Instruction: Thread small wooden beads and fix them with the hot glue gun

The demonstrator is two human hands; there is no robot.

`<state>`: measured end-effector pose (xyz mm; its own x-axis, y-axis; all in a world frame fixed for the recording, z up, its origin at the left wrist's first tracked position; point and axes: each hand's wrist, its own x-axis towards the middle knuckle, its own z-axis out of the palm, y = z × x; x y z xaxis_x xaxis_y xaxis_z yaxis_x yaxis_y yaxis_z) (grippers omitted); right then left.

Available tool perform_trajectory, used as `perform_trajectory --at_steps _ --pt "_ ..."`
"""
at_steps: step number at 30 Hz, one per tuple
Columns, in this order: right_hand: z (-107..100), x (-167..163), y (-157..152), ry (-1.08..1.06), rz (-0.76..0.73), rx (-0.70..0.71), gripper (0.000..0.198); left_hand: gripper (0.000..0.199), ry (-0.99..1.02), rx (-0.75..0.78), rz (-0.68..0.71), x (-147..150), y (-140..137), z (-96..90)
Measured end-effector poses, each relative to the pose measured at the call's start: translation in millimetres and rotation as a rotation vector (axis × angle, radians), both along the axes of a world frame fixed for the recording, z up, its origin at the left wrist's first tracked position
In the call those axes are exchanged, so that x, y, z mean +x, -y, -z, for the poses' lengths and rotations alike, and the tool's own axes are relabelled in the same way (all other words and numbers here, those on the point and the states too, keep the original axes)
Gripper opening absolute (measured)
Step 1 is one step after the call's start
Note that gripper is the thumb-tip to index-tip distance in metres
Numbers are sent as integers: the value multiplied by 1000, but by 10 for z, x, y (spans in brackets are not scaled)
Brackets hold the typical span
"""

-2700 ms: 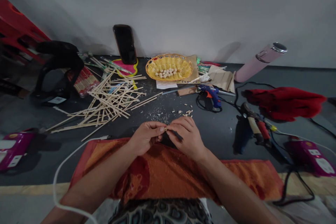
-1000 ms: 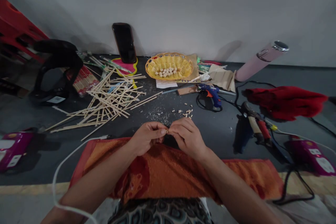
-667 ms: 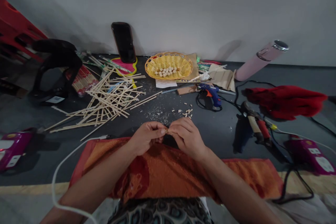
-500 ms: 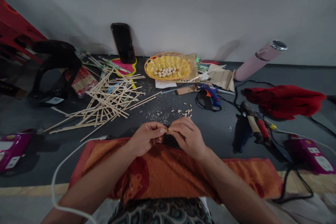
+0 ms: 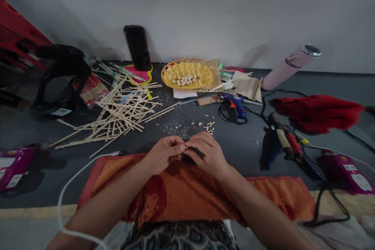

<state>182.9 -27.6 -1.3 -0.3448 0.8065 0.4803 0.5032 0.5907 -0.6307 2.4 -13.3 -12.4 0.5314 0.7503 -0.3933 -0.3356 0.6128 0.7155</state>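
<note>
My left hand (image 5: 166,154) and my right hand (image 5: 207,154) meet fingertip to fingertip over the front of the dark table. Both are pinched closed around a tiny light-coloured piece, mostly covered by the fingers; its kind is too small to make out. Just beyond them lie short cut stick pieces (image 5: 209,126) and pale crumbs (image 5: 177,129). A pile of thin wooden sticks (image 5: 123,109) spreads to the left. Behind, a yellow wicker basket (image 5: 168,80) holds several small pale pieces (image 5: 185,81). Beneath my wrists is an orange towel (image 5: 187,195).
A blue glue gun (image 5: 238,108) and pliers (image 5: 283,136) lie to the right, near a red cloth (image 5: 319,113). A pink flask (image 5: 290,68) and a phone (image 5: 137,48) stand at the back. Purple power strips (image 5: 348,172) sit at the sides; a white cable (image 5: 63,195) crosses front left.
My right hand has shifted slightly to the left, its fingers closer over the left fingertips. The left hand and the things on the table look unmoved.
</note>
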Motion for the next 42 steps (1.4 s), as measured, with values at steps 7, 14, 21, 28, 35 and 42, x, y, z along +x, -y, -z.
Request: perform_trajectory --at_steps 7,14,21,28,35,42 --pt "-20 25 -24 27 -54 -12 12 17 -70 35 37 -17 -16 -26" --pt "-21 24 -12 2 0 -20 14 18 -59 17 33 -2 -15 -77" --pt "-8 17 -19 40 -12 15 9 19 -94 31 33 -1 -24 -60" --pt "2 24 -21 20 -2 -1 17 17 -77 31 -12 16 -19 -66" --pt "-3 30 -14 38 -6 -11 16 15 -5 -2 -84 29 -29 -54" --pt "1 14 -3 21 12 -7 18 18 -66 19 -61 31 -10 -52"
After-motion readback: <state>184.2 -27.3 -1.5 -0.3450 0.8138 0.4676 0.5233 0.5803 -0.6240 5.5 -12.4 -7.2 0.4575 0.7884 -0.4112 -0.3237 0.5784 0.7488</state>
